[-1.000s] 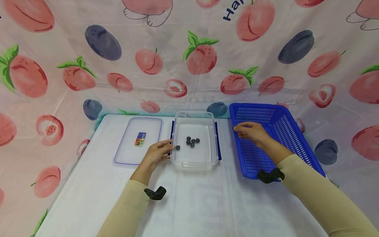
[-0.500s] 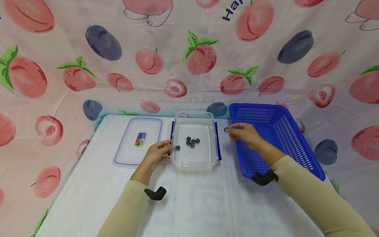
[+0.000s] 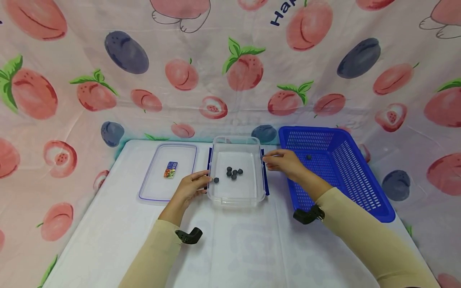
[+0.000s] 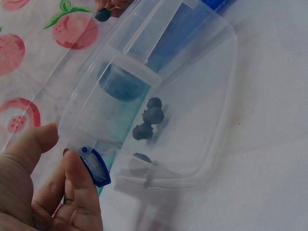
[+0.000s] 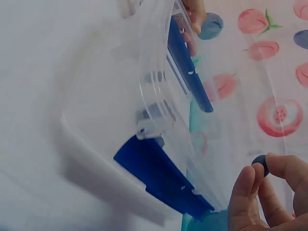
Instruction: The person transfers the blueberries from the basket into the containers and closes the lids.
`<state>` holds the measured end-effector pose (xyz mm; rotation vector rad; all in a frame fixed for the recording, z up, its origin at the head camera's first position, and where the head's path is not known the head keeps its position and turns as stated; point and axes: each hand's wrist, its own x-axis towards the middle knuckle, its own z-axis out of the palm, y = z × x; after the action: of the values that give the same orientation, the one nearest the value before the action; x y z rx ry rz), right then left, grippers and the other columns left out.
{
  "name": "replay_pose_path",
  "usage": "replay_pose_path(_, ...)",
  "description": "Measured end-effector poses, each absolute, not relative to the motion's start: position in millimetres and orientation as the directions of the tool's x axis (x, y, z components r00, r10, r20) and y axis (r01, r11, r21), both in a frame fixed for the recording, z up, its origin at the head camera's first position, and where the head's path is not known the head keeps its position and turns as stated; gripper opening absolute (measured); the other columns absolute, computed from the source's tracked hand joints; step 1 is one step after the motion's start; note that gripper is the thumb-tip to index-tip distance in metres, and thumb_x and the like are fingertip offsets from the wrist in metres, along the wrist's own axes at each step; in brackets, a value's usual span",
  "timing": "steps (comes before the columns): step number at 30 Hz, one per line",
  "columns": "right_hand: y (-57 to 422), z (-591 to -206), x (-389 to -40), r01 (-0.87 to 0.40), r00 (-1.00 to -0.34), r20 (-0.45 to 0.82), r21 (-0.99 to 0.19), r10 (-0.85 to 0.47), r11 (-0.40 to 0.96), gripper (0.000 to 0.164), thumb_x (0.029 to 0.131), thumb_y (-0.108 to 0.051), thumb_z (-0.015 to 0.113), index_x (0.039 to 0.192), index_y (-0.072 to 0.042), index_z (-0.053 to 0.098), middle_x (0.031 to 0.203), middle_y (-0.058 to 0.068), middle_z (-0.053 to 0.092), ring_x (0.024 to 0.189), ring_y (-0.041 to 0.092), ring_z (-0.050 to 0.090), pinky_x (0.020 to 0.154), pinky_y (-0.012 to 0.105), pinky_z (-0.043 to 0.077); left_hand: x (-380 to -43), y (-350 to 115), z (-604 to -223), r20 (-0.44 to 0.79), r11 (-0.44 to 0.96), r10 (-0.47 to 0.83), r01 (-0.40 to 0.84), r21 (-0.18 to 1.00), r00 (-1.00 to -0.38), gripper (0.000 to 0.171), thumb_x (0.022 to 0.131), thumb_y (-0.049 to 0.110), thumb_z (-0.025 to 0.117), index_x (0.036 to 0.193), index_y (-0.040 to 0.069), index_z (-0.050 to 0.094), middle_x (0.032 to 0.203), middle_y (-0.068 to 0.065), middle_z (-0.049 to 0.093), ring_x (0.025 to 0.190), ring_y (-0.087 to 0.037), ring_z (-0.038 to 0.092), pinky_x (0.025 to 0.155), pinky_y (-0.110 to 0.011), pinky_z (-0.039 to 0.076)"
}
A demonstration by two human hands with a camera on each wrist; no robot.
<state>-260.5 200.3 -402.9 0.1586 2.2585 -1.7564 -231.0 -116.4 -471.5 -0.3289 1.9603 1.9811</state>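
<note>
My right hand (image 3: 282,162) pinches a blueberry (image 5: 260,163) between thumb and fingertips, just over the right rim of a clear plastic container (image 3: 235,196). Inside the container several blueberries (image 3: 234,177) lie in a cluster, and a single dark berry (image 3: 216,180) sits by the left wall. At that left side my left hand (image 3: 190,186) holds the container, its thumb near the wall and its fingers at a blue latch (image 4: 97,168). The opposite side has another blue latch (image 5: 163,178) hanging down.
On the right stands a blue perforated basket (image 3: 302,200) with one dark berry (image 3: 309,157) visible in it. A clear lid (image 3: 151,192) with a blue seal and a coloured label (image 3: 171,170) lies on the left. Fruit-print cloth (image 3: 216,60) hangs behind the white table (image 3: 230,248).
My right hand has moved left with the blueberry, from the basket's left rim to the container's right rim, uncovering a berry in the basket. The left hand stays in place.
</note>
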Motion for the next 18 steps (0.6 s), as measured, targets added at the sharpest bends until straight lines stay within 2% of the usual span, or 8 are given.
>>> replay_pose_path(3,194,-405,-263,0.264,-0.952,-0.293,-0.932,-0.09,0.247,0.04,0.093,-0.013,0.068,0.124,0.009,0.057,0.102,0.014,0.069,0.081,0.013,0.069,0.08,0.028,0.059,-231,-116,-471,-0.393,0.003,0.07,-0.393,0.919,-0.917,0.047,0.091,0.017,0.071,0.135,0.006,0.06,0.106,-0.001,0.069,0.087,-0.011,0.061,0.068,-0.019,0.055)
replay_pose_path(7,184,-406,-266,0.291,-0.944,-0.316,-0.932,-0.09,0.218,0.04,0.092,-0.013,0.069,0.124,0.008,0.058,0.087,0.001,0.068,0.076,0.011,0.068,0.078,0.027,0.059,-231,-116,-470,-0.4,0.007,0.066,-0.4,0.916,-0.914,0.047,0.091,0.018,0.071,0.135,0.007,0.06,0.107,-0.001,0.069,0.087,-0.011,0.061,0.068,-0.02,0.055)
replay_pose_path(9,180,-406,-268,0.298,-0.942,-0.322,-0.932,-0.093,0.208,0.04,0.092,-0.012,0.069,0.125,0.008,0.058,0.085,-0.001,0.067,0.074,0.009,0.067,0.077,0.026,0.059,-231,-116,-469,-0.401,0.009,0.067,-0.401,0.916,-0.914,0.047,0.091,0.018,0.071,0.135,0.007,0.06,0.108,-0.002,0.069,0.087,-0.011,0.061,0.068,-0.02,0.055)
replay_pose_path(13,172,-407,-270,0.297,-0.939,-0.324,-0.933,-0.113,0.202,0.039,0.093,-0.011,0.067,0.125,0.009,0.057,0.089,0.001,0.067,0.074,0.008,0.067,0.077,0.024,0.059,-231,-116,-468,-0.406,0.011,0.065,-0.407,0.914,-0.911,0.046,0.091,0.017,0.07,0.135,0.008,0.06,0.11,-0.003,0.069,0.087,-0.011,0.061,0.069,-0.02,0.055)
replay_pose_path(18,163,-409,-273,0.3,-0.936,-0.325,-0.937,-0.134,0.178,0.036,0.093,-0.009,0.067,0.122,0.009,0.057,0.105,0.015,0.068,0.074,0.008,0.066,0.076,0.023,0.058,-232,-117,-467,-0.413,0.012,0.068,-0.413,0.91,-0.908,0.045,0.091,0.018,0.071,0.134,0.01,0.061,0.11,-0.003,0.069,0.088,-0.011,0.061,0.069,-0.02,0.055)
